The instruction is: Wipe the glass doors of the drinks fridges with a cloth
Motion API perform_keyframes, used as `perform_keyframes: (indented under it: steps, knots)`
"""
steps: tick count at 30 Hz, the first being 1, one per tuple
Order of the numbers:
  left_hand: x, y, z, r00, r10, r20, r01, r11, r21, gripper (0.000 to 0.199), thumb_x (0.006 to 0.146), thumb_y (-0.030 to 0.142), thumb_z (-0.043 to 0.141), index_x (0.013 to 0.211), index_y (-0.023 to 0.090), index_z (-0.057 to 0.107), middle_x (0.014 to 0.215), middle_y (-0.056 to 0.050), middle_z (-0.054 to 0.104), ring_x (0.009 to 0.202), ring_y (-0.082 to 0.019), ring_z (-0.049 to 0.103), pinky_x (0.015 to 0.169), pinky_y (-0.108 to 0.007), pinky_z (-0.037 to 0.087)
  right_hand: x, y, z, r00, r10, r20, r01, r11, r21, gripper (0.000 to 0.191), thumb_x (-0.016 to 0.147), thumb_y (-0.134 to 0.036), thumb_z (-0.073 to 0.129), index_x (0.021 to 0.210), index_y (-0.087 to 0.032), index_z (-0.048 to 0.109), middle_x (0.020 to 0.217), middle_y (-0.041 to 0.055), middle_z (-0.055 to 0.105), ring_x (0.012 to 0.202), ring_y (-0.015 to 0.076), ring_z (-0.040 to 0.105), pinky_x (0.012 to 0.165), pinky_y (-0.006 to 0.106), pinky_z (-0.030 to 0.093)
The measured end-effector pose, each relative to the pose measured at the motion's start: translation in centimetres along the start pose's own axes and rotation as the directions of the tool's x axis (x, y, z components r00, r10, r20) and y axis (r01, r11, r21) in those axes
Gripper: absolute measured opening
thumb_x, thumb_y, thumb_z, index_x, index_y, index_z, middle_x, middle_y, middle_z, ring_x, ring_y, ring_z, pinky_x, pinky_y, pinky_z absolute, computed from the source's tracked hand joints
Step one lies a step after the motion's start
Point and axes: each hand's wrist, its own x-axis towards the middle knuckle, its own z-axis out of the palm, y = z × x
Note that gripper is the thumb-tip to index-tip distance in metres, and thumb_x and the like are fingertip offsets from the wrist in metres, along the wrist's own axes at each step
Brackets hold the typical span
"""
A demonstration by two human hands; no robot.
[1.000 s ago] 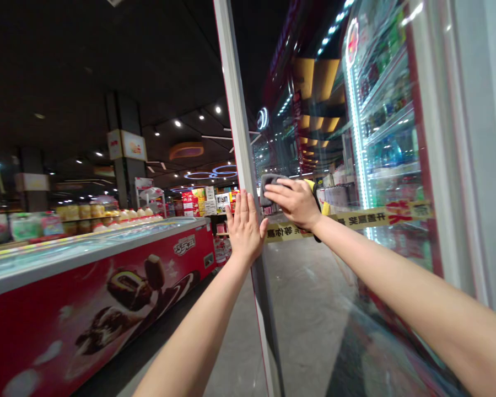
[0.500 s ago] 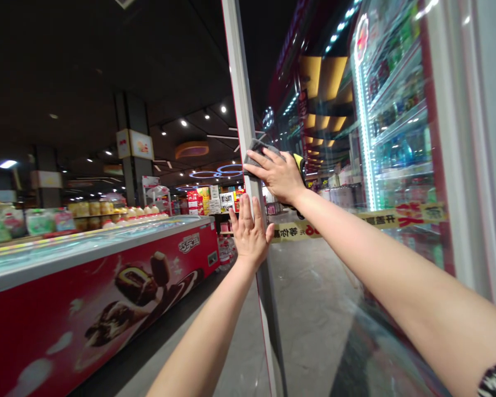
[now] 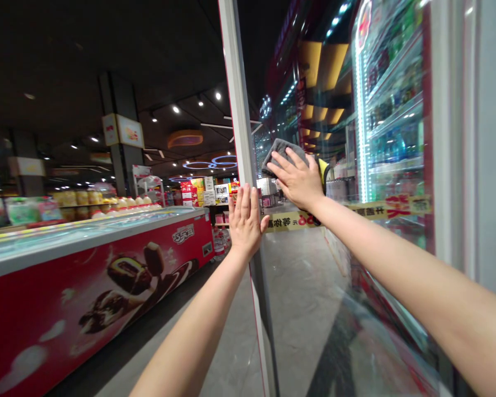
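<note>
A glass door (image 3: 297,286) with a pale metal edge frame (image 3: 236,99) stands in front of me. Flat against that frame rests my left hand (image 3: 247,226), fingers stretched upward and nothing held. My right hand (image 3: 300,182) presses a folded grey cloth (image 3: 281,148) onto the glass, to the right of the frame. Yellow and black trim of the cloth shows behind the wrist side of this hand. Part of the cloth is hidden under the palm. Below the hand, a yellow strip (image 3: 287,221) with mirrored lettering runs across the glass.
To the left stands a long red chest freezer (image 3: 149,275) with ice cream pictures, goods stacked behind it. Lit drink shelves (image 3: 397,127) show in the glass at right. A pillar (image 3: 122,132) with signs rises farther back. Grey tiled floor (image 3: 227,331) lies below.
My right hand has slid the cloth rightward, off the metal frame and onto the glass. My left hand stays on the frame. The view has shifted slightly.
</note>
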Motion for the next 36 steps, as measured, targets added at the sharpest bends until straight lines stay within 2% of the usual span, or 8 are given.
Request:
perform_keyframes:
  steps: [8, 14, 21, 24, 27, 29, 33, 36]
  knots:
    - [0.0, 0.9, -0.4, 0.997, 0.061, 0.055, -0.056, 0.994, -0.093, 0.068, 0.103, 0.041, 0.035, 0.161, 0.012, 0.015, 0.166, -0.017, 0.025, 0.156, -0.025, 0.012, 0.128, -0.048, 0.012, -9.3, -1.9, 0.2, 0.854, -0.512, 0.095, 0.509, 0.859, 0.056, 0.036, 0.1, -0.027, 0.048, 0.132, -0.039, 0.06, 0.15, -0.0089, 0.055, 0.147, 0.0204, 0.036, 0.122, 0.053, 0.021]
    - [0.7, 2.4, -0.3, 0.997, 0.037, 0.068, -0.031, 0.995, -0.09, 0.07, 0.103, 0.043, 0.033, 0.161, 0.009, 0.011, 0.165, -0.02, 0.025, 0.157, -0.024, 0.01, 0.127, -0.047, 0.015, -5.1, -2.8, 0.7, 1.0, 0.022, 0.018, -0.022, 1.0, 0.017, 0.048, 0.099, -0.029, 0.049, 0.146, -0.032, 0.051, 0.161, 0.0016, 0.041, 0.151, 0.0304, 0.029, 0.12, 0.063, 0.015]
    - [-0.3, 3.1, -0.4, 0.987, 0.058, 0.151, -0.049, 0.997, -0.064, 0.075, 0.101, 0.039, 0.039, 0.162, 0.011, 0.003, 0.166, -0.017, 0.022, 0.156, -0.024, 0.013, 0.127, -0.046, 0.017, -13.1, -3.2, 1.0, 0.934, -0.326, 0.149, 0.325, 0.945, 0.033, 0.048, 0.097, -0.029, 0.05, 0.14, -0.05, 0.053, 0.148, -0.0083, 0.057, 0.146, 0.0208, 0.039, 0.122, 0.053, 0.019]
    - [-0.5, 3.3, -0.2, 0.988, 0.051, 0.147, -0.043, 0.997, -0.058, 0.077, 0.1, 0.037, 0.041, 0.162, 0.012, 0.001, 0.166, -0.017, 0.021, 0.156, -0.025, 0.015, 0.127, -0.048, 0.017, -12.6, 0.0, 0.0, 0.998, -0.036, 0.049, 0.039, 0.997, -0.068, 0.051, 0.098, -0.031, 0.049, 0.147, -0.042, 0.048, 0.155, -0.0033, 0.05, 0.147, 0.0247, 0.037, 0.12, 0.056, 0.021]
    - [-0.4, 3.8, 0.0, 0.99, 0.024, 0.142, -0.02, 0.999, -0.03, 0.079, 0.099, 0.037, 0.045, 0.162, 0.014, 0.003, 0.166, -0.016, 0.022, 0.155, -0.026, 0.017, 0.127, -0.05, 0.015, -10.7, 1.0, -0.4, 0.938, 0.32, -0.136, -0.335, 0.936, -0.107, 0.057, 0.098, -0.029, 0.048, 0.154, -0.033, 0.04, 0.159, 0.0052, 0.043, 0.146, 0.0334, 0.036, 0.114, 0.063, 0.023]
    - [-0.4, 4.3, 0.1, 0.988, 0.019, 0.151, -0.018, 1.0, -0.008, 0.08, 0.099, 0.038, 0.048, 0.162, 0.015, 0.006, 0.165, -0.015, 0.024, 0.155, -0.027, 0.019, 0.128, -0.052, 0.013, -10.3, 0.8, -0.3, 0.949, 0.291, -0.123, -0.304, 0.946, -0.111, 0.06, 0.097, -0.028, 0.049, 0.156, -0.033, 0.038, 0.16, 0.0055, 0.042, 0.147, 0.0342, 0.035, 0.113, 0.064, 0.023]
    - [-0.4, 4.6, 0.1, 0.983, 0.035, 0.181, -0.036, 0.999, 0.005, 0.079, 0.098, 0.038, 0.05, 0.162, 0.015, 0.009, 0.164, -0.015, 0.026, 0.155, -0.027, 0.02, 0.128, -0.053, 0.01, -11.9, 2.6, -1.1, 0.995, -0.075, 0.066, 0.08, 0.994, -0.079, 0.056, 0.097, -0.028, 0.05, 0.151, -0.043, 0.042, 0.157, -0.0034, 0.046, 0.148, 0.0262, 0.035, 0.117, 0.056, 0.023]
    - [-0.4, 4.6, 0.1, 0.981, 0.058, 0.185, -0.06, 0.998, 0.007, 0.078, 0.098, 0.038, 0.05, 0.161, 0.013, 0.012, 0.164, -0.015, 0.029, 0.155, -0.027, 0.02, 0.128, -0.052, 0.009, -14.1, 5.7, -2.0, 0.982, 0.186, -0.02, -0.187, 0.972, -0.143, 0.052, 0.099, -0.032, 0.047, 0.15, -0.037, 0.045, 0.158, 0.001, 0.045, 0.147, 0.0287, 0.036, 0.115, 0.057, 0.027]
